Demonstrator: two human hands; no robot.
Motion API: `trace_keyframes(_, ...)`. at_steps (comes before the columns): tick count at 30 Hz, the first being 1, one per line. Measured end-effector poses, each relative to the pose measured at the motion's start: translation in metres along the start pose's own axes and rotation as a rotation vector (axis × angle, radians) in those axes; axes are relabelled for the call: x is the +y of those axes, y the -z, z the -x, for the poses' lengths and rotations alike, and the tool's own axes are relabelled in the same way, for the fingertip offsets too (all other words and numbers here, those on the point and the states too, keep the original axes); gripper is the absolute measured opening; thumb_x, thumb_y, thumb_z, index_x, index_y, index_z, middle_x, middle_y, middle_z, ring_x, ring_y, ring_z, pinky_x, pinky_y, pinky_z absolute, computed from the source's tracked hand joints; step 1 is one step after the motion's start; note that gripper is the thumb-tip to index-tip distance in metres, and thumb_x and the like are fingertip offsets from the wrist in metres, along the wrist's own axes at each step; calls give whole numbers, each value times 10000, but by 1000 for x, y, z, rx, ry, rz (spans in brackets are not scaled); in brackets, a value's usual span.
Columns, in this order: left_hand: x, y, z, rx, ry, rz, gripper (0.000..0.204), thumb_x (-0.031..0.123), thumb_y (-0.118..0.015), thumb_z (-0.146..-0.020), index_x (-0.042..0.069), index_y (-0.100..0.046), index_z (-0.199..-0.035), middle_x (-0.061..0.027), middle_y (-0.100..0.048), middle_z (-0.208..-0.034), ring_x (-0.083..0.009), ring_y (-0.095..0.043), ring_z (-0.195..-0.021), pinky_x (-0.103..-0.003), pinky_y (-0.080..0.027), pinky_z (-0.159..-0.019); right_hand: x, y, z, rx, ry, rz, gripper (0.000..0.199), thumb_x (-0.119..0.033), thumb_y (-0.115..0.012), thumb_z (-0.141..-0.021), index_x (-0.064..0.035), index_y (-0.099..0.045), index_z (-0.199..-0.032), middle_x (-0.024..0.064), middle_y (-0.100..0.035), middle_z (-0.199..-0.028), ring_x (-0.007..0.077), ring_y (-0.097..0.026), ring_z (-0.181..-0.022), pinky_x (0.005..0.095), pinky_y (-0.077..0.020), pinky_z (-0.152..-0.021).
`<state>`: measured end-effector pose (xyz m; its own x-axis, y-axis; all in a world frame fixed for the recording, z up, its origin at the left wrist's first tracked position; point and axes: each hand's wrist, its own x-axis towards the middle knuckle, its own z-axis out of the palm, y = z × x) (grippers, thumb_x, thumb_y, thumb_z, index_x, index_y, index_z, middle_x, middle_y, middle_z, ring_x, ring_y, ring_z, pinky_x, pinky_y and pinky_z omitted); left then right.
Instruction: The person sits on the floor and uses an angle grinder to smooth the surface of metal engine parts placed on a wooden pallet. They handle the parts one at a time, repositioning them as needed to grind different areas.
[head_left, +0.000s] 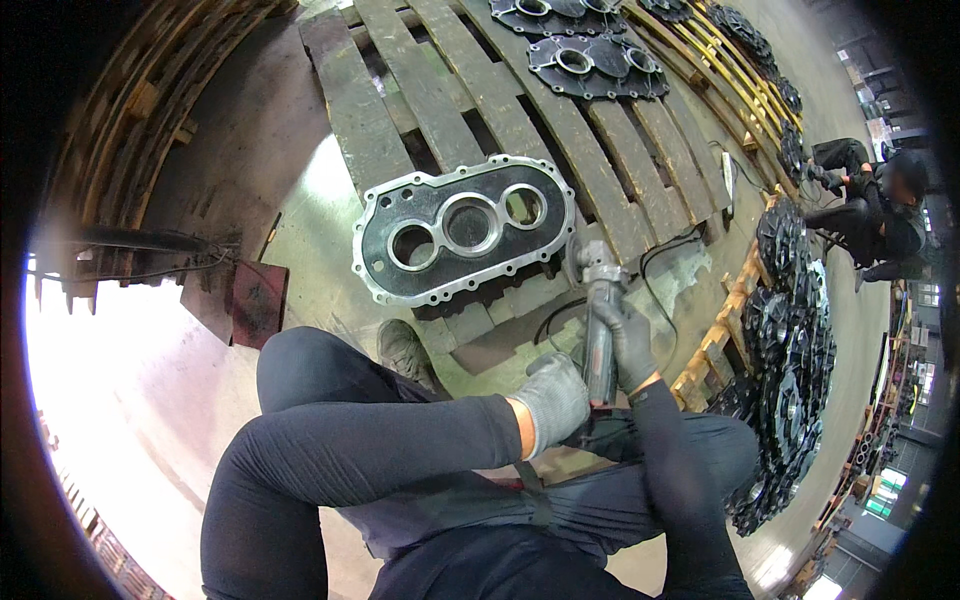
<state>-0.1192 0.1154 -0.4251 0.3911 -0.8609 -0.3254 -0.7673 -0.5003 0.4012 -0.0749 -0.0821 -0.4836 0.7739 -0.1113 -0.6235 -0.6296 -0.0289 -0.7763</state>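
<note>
An angle grinder with a grey metal head stands nearly upright in front of my knees, its disc close to the right end of a metal cover plate. My right hand, in a grey glove, is wrapped round its body. Just left of the grinder's lower end, my gloved left hand is closed with the fingers curled in. What it holds, if anything, is hidden. The cover plate is black with a bright machined rim, bolt holes along the edge and three large round openings. It lies on a wooden pallet.
The slatted pallet also carries black cast covers at its far end. A cord loops beside the grinder. Stacked black castings stand on the right. Another person sits beyond them. A reddish metal block is at left.
</note>
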Motion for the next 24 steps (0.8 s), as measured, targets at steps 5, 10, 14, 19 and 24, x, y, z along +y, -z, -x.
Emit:
trace_keyframes(5, -1, 16, 3, -40, -49, -40, 93, 202, -732, -855, 159, -812, -872, -53, -764, -847, -274, -756, -858, -418, -546, -766, -28, 34, -63, -40, 73, 153, 503, -361, -822, -959, 10, -661, -1259, 111, -733, -966, 223, -754, -729, 356, -637, -646)
trace_keyframes(10, -3, 18, 11, 3, 7, -47, 90, 196, -735, -848, 156, -812, -870, -54, -766, -858, -274, -757, -868, -417, -543, -762, -41, 30, -103, -60, 127, 232, 543, -380, -852, -929, 24, -681, -1249, 102, -740, -965, 198, -735, -735, 368, -645, -707)
trace_keyframes(14, 0, 12, 9, 25, 53, -54, 84, 191, -742, -836, 160, -815, -862, -48, -764, -845, -273, -759, -861, -421, -544, -752, -37, 28, -100, -39, 79, 303, 563, -408, -865, -903, 39, -715, -1210, 116, -751, -962, 206, -736, -735, 368, -604, -688)
trace_keyframes(19, -2, 4, 9, 125, 20, -100, 84, 187, -732, -835, 169, -813, -853, -24, -752, -806, -269, -753, -790, -432, -532, -701, -30, 34, -63, -114, -23, 166, 540, -319, -835, -935, 68, -633, -1252, 157, -736, -939, 276, -769, -687, 386, -657, -624)
trace_keyframes(24, -3, -3, 7, 106, -2, -75, 83, 185, -724, -837, 162, -802, -827, -26, -745, -781, -262, -748, -747, -435, -527, -672, -10, 19, -28, -116, -123, -15, 526, -324, -830, -954, 75, -639, -1238, 166, -748, -962, 282, -779, -729, 385, -670, -669)
